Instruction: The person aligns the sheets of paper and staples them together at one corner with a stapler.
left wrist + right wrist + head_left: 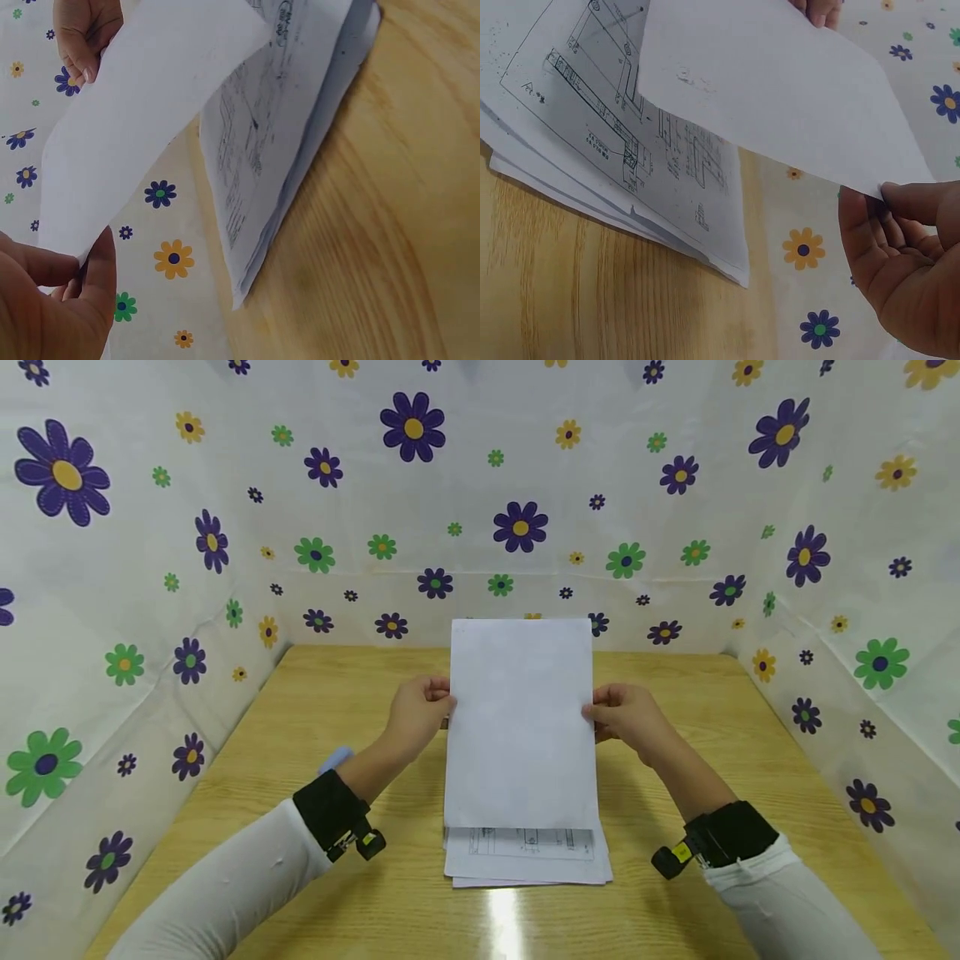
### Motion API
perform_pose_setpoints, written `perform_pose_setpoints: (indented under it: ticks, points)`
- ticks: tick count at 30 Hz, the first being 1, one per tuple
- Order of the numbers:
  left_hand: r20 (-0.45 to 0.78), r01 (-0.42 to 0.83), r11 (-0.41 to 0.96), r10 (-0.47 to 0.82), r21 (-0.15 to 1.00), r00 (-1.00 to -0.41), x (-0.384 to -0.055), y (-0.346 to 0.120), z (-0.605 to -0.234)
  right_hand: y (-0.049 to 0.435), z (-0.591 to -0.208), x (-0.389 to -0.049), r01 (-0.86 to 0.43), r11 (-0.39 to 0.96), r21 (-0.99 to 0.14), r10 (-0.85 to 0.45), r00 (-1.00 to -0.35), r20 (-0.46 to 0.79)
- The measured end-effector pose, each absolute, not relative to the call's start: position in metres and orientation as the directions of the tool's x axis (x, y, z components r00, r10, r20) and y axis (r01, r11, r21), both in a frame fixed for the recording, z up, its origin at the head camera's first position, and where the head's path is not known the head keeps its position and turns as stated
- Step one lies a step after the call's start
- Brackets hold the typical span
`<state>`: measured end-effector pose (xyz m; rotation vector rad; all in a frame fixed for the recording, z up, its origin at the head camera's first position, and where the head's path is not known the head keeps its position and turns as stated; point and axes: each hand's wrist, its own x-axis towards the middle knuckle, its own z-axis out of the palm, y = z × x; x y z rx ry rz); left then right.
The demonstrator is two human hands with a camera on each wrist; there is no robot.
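A blank white sheet of paper (pixel 521 718) is held up between both hands, over a small stack of papers (pixel 532 868) on the table. My left hand (pixel 420 714) pinches its left edge between thumb and fingers. At the opposite edge, my right hand (pixel 628 717) pinches it the same way. Line drawings and handwriting show on the top page of the stack (pixel 592 112) in the right wrist view. The stack's sheets lie slightly fanned, their edges uneven. In the left wrist view the raised sheet (pixel 142 112) bends a little and hides part of the stack.
Behind the left forearm, a light blue object (pixel 335 760) lies on the wooden table (pixel 337 693), partly hidden. A white cloth with printed flowers (pixel 480 485) hangs around the back and both sides of the table.
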<state>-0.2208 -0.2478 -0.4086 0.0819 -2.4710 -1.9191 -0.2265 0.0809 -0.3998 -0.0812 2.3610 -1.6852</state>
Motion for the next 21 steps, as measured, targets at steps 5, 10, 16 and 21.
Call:
perform_pose_setpoints:
  ticks: [5,10,16,21]
  points:
    - [-0.090,-0.091,0.281,-0.017,0.955,-0.996,-0.214,-0.249,-0.416,0.081,-0.405,-0.223,0.129,0.392,-0.911,-0.205,-0.953,-0.224]
    - [-0.129,-0.123,0.295,0.000,0.947,-0.992,-0.213,-0.246,-0.433,0.083,-0.417,-0.218,0.163,0.417,-0.894,-0.201,-0.943,-0.266]
    - [-0.148,-0.139,0.346,-0.001,0.928,-0.989,-0.213,-0.243,-0.457,0.083,-0.438,-0.215,0.184,0.409,-0.894,-0.191,-0.940,-0.282]
    - [-0.120,-0.108,0.417,0.001,0.903,-0.993,-0.214,-0.246,-0.468,0.080,-0.454,-0.215,0.175,0.421,-0.890,-0.177,-0.946,-0.270]
